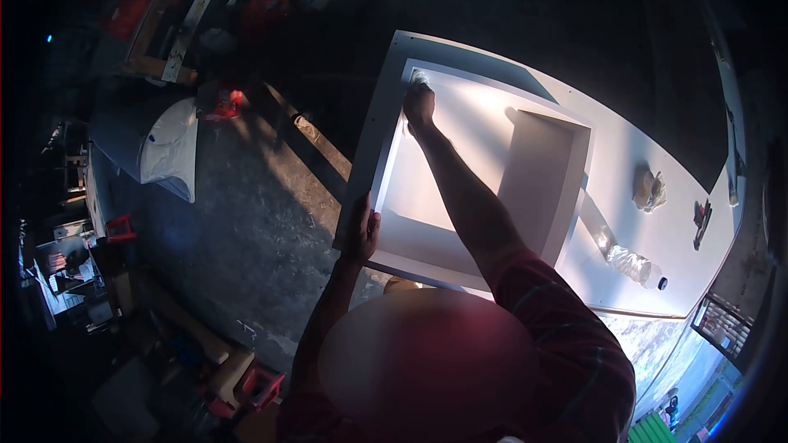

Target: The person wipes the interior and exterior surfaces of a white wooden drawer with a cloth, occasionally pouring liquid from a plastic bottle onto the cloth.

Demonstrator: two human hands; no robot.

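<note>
A white open box, like a shallow drawer, lies on a white panel-like tabletop with its hollow facing up. My left hand is closed round the box's left side near the close corner. Reaching inside, my right hand is closed at the far left corner, against the inner wall. A pale, crumpled, cloth-like wad shows at its fingertips; the rest of it is hidden by the hand. Strong sunlight falls across the box floor.
On the tabletop's right part lie a clear plastic bottle, a crumpled plastic bag and a small dark-red tool. A curved white piece and a red packet are on the floor at left, with red stools lower down.
</note>
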